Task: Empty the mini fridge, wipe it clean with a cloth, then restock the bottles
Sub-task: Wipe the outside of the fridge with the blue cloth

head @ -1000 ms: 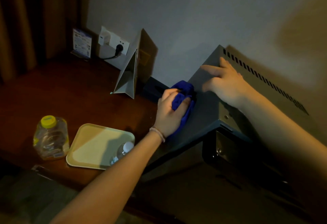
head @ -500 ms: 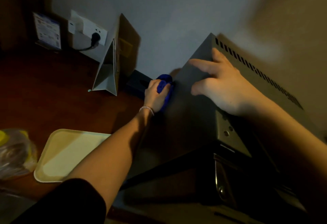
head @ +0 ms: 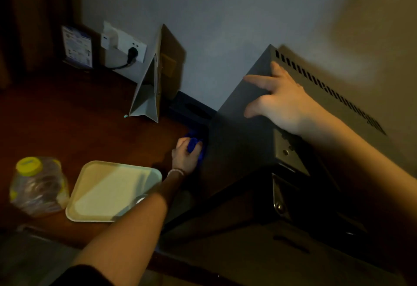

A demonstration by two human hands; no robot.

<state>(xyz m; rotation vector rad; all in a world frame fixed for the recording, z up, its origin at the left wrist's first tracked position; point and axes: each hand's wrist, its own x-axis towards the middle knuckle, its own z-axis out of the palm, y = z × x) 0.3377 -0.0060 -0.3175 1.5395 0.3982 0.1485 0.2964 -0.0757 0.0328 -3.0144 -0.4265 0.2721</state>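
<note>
The dark grey mini fridge stands on the wooden desk against the wall, seen from above. My left hand grips a blue cloth and presses it against the fridge's left side wall, low down near the desk. My right hand lies flat on the fridge's top with the fingers spread, holding nothing. A clear bottle with a yellow cap stands at the left. A second bottle's cap peeks out from behind my left forearm on the cream tray.
A folded grey card stand and a dark box sit by the wall left of the fridge. A wall socket with a black plug and a small framed card are further left. Vent slots run along the fridge's back edge.
My left hand has carried the blue cloth off the fridge's top and down its left side toward the desk. My right hand has stayed on the top.
</note>
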